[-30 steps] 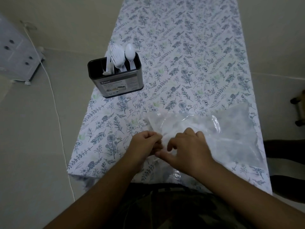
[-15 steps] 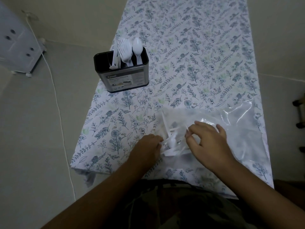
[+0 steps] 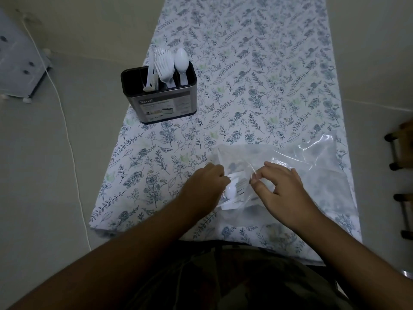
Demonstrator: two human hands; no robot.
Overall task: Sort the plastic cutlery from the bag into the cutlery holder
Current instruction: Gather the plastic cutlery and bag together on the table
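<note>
Far left on floral cloth (image 3: 257, 90): cutlery holder (image 3: 164, 101), forks, spoon upright inside. Nearer: left hand (image 3: 206, 186) curled on loose cutlery (image 3: 234, 193) at bag (image 3: 312, 166) mouth; right hand (image 3: 283, 189) pinching the plastic.

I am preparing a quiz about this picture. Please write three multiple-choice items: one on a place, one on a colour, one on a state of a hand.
1. Where does the cutlery holder stand?
A. on the floor
B. on the table, near its left edge
C. inside the bag

2. What colour is the cutlery?
A. white
B. red
C. black

3. What does the right hand do?
A. rests flat on the tablecloth
B. holds a spoon over the holder
C. pinches the clear bag

Answers:
1 B: the cutlery holder stands on the table at its left side.
2 A: the cutlery in the holder is white.
3 C: the right hand pinches the bag between thumb and fingertips.
</note>
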